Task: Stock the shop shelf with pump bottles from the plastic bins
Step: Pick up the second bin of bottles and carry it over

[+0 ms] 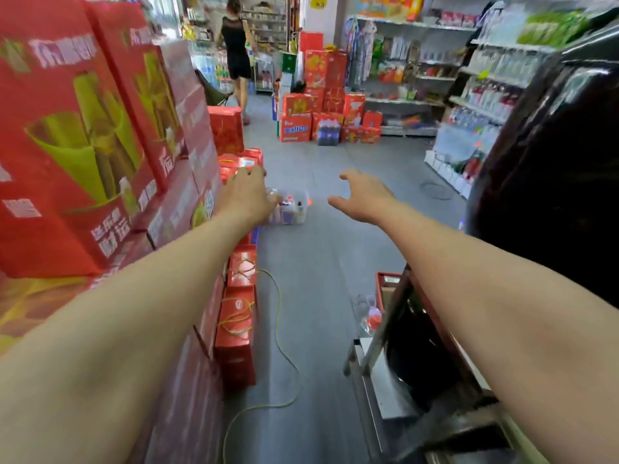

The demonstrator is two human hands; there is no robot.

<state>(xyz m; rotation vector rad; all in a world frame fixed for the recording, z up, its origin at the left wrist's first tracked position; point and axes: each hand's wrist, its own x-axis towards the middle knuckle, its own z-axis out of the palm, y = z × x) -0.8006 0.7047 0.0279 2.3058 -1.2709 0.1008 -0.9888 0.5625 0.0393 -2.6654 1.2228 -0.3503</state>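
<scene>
A clear plastic bin [299,209] with several bottles in it stands on the grey floor ahead, partly hidden behind my left hand. My left hand [246,192] is stretched forward in the air in front of the bin, fingers loose, holding nothing. My right hand [363,197] reaches forward to the right of the bin, fingers spread and relaxed, empty. The shop shelves [482,105] with bottles run along the right wall farther back.
Stacked red gift boxes [83,128] wall the left side, with smaller red boxes [236,316] on the floor. A yellow-green cable [281,346] loops over the floor. A dark cabinet [552,155] and metal frame [378,380] stand at right. A person [236,51] stands far back.
</scene>
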